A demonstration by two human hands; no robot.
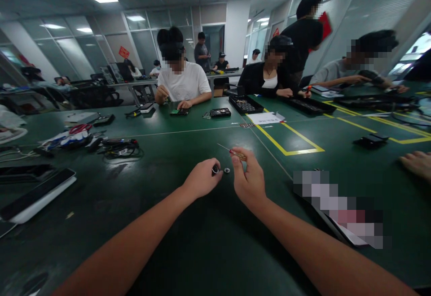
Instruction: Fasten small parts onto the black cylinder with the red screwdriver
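My left hand [201,182] rests on the green table [188,224], its fingers pinched round a small dark ring-shaped part [215,169]. A second small round part [226,170] lies on the table just right of it. My right hand [248,178] is closed on a small screwdriver [233,152] with a red and amber handle, whose thin metal shaft points up and to the left. The two hands are close together at the middle of the table.
A black and white flat device [35,195] lies at the left, with cables and tools [114,145] behind it. A blurred flat object [340,211] sits right of my arm. Yellow tape lines [292,141] mark the table. Several people work at the far side; another person's hand [417,163] rests at the right edge.
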